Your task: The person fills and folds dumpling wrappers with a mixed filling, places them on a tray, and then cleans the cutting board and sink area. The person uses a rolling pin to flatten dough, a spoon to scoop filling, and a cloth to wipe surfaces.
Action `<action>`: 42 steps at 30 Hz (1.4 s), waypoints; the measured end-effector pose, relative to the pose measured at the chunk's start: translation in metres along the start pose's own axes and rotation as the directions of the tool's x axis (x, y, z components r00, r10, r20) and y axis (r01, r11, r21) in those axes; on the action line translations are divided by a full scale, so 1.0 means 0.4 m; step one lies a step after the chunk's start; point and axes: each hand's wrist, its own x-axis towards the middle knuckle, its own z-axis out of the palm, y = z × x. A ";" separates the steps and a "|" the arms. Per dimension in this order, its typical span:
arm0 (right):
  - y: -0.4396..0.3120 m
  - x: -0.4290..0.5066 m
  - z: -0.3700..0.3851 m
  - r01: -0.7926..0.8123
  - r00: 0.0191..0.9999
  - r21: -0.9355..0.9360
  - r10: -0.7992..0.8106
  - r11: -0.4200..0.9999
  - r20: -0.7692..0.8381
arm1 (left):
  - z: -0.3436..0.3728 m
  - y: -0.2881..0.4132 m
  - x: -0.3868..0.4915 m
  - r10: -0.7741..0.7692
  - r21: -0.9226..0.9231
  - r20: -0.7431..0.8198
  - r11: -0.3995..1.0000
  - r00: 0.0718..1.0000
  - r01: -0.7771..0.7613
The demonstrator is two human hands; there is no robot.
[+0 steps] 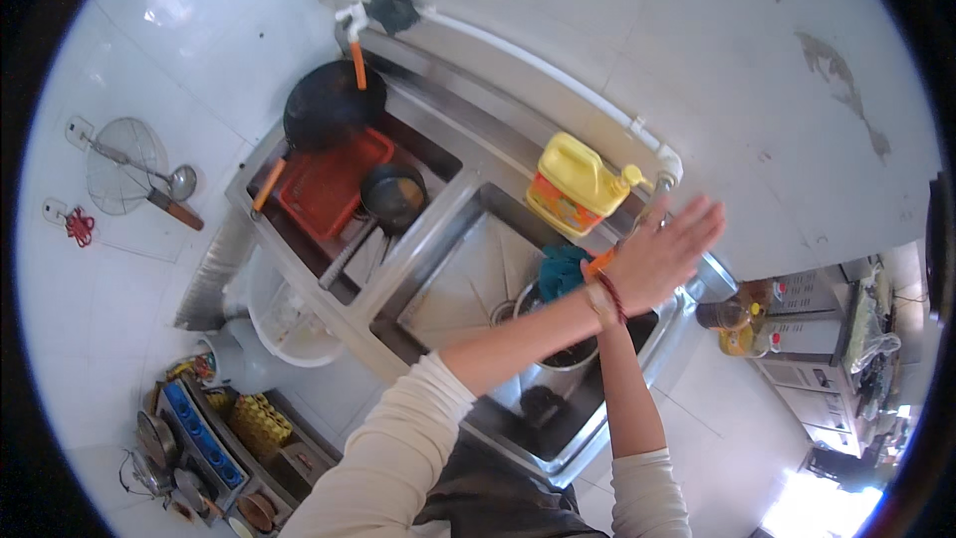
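Observation:
My left hand [665, 258] reaches across to the tap [665, 185] at the sink's back right. Its fingers are stretched out and slightly blurred, with nothing seen in them. Behind my left wrist, my right hand [588, 270] is mostly hidden; its visible fingers hold a bunched teal cloth [562, 273]. The cloth hangs over a metal pot [571, 368] in the right basin of the steel sink [418, 258]. An orange hose end [602, 261] shows beside the cloth. Dark contents are partly visible in the pot, and a dark scrubber [543, 405] lies in front of it.
A yellow jug [575, 183] stands on the sink's back ledge. The left basin holds a black wok [332, 104], a red plastic basket [325, 194] and a small dark pot [396, 198]. A white bucket [280, 321] stands on the floor at left. Oil bottles [736, 321] are at right.

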 end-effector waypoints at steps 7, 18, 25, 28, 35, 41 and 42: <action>-0.081 -0.031 0.089 -0.398 0.915 -0.177 0.376 0.900 -0.148 | 0.062 0.024 -0.170 -0.509 -0.628 -0.175 0.717 0.843 0.303; -0.082 -0.106 0.067 -0.546 0.652 0.828 0.686 0.128 0.324 | 0.561 -0.152 -0.576 -0.274 -0.293 0.941 -0.953 0.197 0.079; -0.083 -0.110 -0.051 -0.479 0.664 0.760 0.748 0.440 -0.014 | 0.499 -0.168 -0.539 -0.159 -0.180 0.976 -0.973 0.149 0.143; -0.028 -0.113 -0.006 -0.375 0.762 0.658 0.621 0.653 -0.183 | 0.454 -0.164 -0.527 -0.237 -0.240 0.957 -0.971 0.165 0.002; 0.097 -0.151 0.129 -0.464 0.785 0.014 0.418 0.886 -0.456 | 0.387 -0.013 -0.488 -0.345 -0.383 0.922 -0.873 0.174 0.303; 0.055 -0.237 0.254 -0.370 0.911 -0.507 0.196 0.779 -0.363 | 0.553 -0.089 -0.766 -0.407 -0.580 0.662 -0.810 0.629 0.087; 0.059 -0.200 0.220 -0.458 0.868 -0.435 0.285 0.776 -0.407 | 0.538 -0.102 -0.737 -0.298 -0.519 0.755 -0.816 0.584 0.255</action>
